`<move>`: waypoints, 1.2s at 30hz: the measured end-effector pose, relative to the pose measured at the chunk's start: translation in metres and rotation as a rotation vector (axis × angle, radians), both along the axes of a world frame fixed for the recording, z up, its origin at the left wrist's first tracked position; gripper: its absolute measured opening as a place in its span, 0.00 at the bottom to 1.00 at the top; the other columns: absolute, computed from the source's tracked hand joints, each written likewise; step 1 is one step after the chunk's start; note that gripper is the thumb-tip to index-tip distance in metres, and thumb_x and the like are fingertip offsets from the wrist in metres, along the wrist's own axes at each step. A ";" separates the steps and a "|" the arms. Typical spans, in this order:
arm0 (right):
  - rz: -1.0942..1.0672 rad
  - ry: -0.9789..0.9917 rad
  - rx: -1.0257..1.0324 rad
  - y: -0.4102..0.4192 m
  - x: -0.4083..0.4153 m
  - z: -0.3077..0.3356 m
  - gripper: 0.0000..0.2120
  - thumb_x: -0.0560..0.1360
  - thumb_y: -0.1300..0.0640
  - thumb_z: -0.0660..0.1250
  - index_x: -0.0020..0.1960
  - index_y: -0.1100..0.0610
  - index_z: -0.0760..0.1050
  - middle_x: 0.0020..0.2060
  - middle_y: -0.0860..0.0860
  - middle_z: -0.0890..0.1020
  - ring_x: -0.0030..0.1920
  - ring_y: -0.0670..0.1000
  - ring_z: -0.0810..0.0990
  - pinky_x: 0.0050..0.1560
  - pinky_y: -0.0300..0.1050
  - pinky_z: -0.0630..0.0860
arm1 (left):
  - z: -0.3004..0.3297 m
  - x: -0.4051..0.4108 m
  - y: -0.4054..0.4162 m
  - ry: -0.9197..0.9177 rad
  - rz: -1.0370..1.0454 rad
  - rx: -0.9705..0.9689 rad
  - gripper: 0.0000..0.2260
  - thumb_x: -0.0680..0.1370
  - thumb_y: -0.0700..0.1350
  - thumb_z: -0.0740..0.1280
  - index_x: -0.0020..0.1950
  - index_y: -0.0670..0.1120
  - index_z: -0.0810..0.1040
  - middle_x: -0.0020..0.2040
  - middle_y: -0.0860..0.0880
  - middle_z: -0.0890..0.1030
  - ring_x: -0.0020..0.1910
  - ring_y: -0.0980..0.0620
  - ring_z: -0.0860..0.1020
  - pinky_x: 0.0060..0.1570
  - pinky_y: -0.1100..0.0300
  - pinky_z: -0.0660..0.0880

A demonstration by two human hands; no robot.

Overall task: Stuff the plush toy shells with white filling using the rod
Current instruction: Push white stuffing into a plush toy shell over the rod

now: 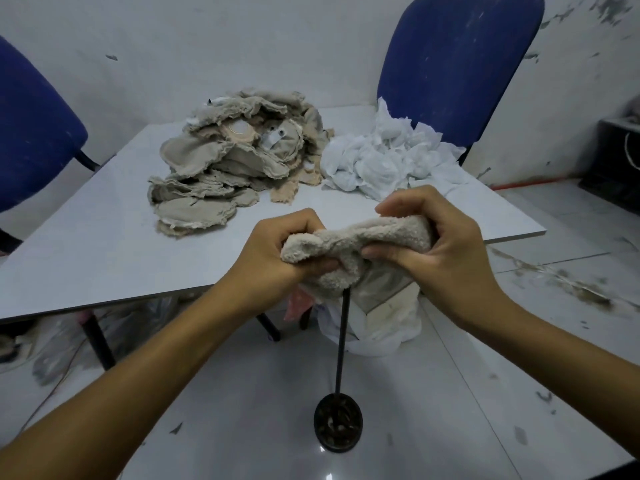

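While both hands grip it, the shell seemingly caps the rod.

You have a single wide-angle view, worn on your head, looking forward and down over your forearms. It sits close to your left hand and right hand, both near frame centre. The table runs from 9 toward 1 o'clock, the wall lies at 12, and the floor tiles fill 6 o'clock.
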State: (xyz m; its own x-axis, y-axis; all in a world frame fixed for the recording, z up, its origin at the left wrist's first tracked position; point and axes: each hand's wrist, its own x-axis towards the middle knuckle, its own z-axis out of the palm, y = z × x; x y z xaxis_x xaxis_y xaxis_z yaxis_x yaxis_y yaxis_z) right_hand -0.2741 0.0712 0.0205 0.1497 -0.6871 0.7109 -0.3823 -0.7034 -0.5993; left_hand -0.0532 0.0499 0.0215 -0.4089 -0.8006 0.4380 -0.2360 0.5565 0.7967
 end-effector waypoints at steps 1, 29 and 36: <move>0.016 0.062 -0.003 0.000 0.000 -0.002 0.20 0.66 0.53 0.80 0.54 0.54 0.77 0.47 0.41 0.80 0.50 0.41 0.80 0.48 0.31 0.75 | -0.004 0.000 -0.001 -0.090 0.009 0.017 0.15 0.67 0.36 0.77 0.36 0.53 0.75 0.34 0.56 0.75 0.34 0.60 0.72 0.35 0.61 0.70; 0.012 -0.070 0.035 -0.001 0.009 -0.013 0.14 0.70 0.66 0.73 0.50 0.51 0.79 0.43 0.42 0.82 0.43 0.42 0.80 0.41 0.35 0.75 | -0.003 -0.006 0.002 0.028 0.017 0.068 0.11 0.67 0.39 0.78 0.44 0.52 0.82 0.40 0.56 0.83 0.41 0.58 0.80 0.41 0.60 0.78; 0.049 0.241 0.317 -0.004 0.007 -0.028 0.23 0.69 0.50 0.78 0.60 0.45 0.73 0.48 0.40 0.81 0.49 0.40 0.80 0.47 0.35 0.75 | -0.014 -0.007 0.003 -0.260 -0.099 0.285 0.20 0.69 0.46 0.79 0.57 0.57 0.80 0.54 0.55 0.82 0.54 0.55 0.81 0.55 0.54 0.79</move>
